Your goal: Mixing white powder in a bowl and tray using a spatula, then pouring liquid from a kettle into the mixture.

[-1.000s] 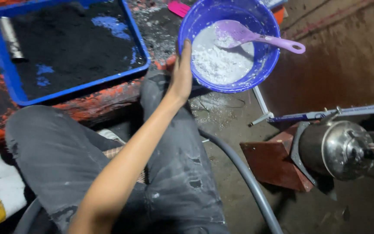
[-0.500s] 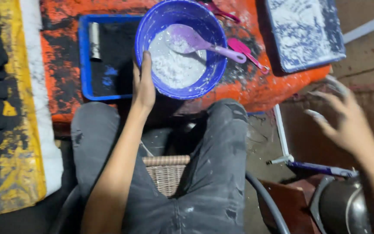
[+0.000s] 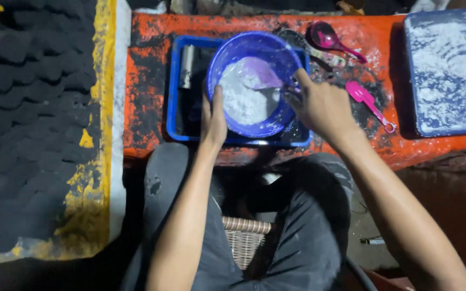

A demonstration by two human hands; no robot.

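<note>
We are sitting on a woven stool (image 3: 246, 240) at a low orange workbench (image 3: 152, 81) smeared with black powder, our knees drawn up against its edge so that everything on it is lying within reach. To our left, rows of dark moulded pieces (image 3: 28, 108) are resting on a yellow-edged board, set apart from the work in front of us.

On the bench, a blue tray (image 3: 172, 116) dusted with black powder is sitting straight ahead, with a small metal cylinder (image 3: 186, 74) lying along its left side. A second blue tray (image 3: 446, 70), coated in white powder, is lying at the far right.

We are keeping a purple plastic basin (image 3: 276, 116) of white powder over the nearer tray, likely so that spills are falling into it. Our left hand (image 3: 213, 118) is clasping the basin's near-left rim, thumb hooked inside, steadying it. Our right hand (image 3: 322, 108) is closing its fingers around the handle of a lilac scoop (image 3: 260, 74) whose bowl is resting in the powder.

Two pink measuring spoons are lying spare on the bench to the right, a dark one (image 3: 327, 37) farther back and a brighter one (image 3: 370, 103) just beside our right hand.
</note>
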